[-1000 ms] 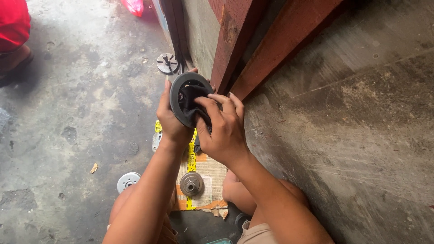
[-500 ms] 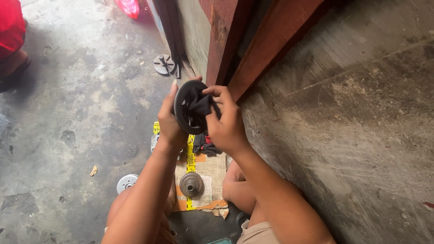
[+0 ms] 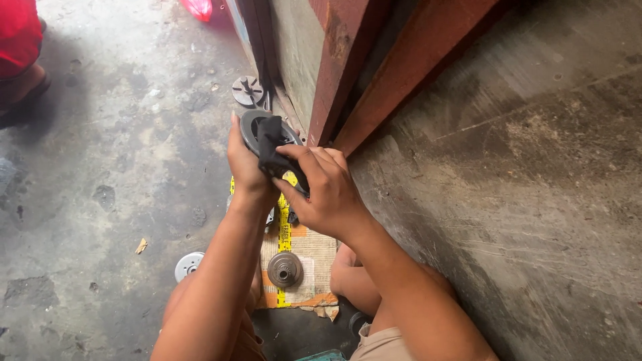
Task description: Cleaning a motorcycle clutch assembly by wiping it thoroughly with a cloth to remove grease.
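My left hand grips a round dark metal disc by its rim and holds it upright above the floor. My right hand pinches a black cloth and presses it against the disc's face. Both hands are close together, just left of a rust-red steel post. Below them, on a flattened piece of cardboard with yellow tape, lies another round metal disc.
A slotted disc lies on the concrete near the post's base. A pale disc lies by my left forearm. A person in red is at the top left. A concrete slope rises on the right.
The disc has been turned from facing me to more edge-on, and my right hand has moved down its face with the black cloth. The view has shifted slightly.
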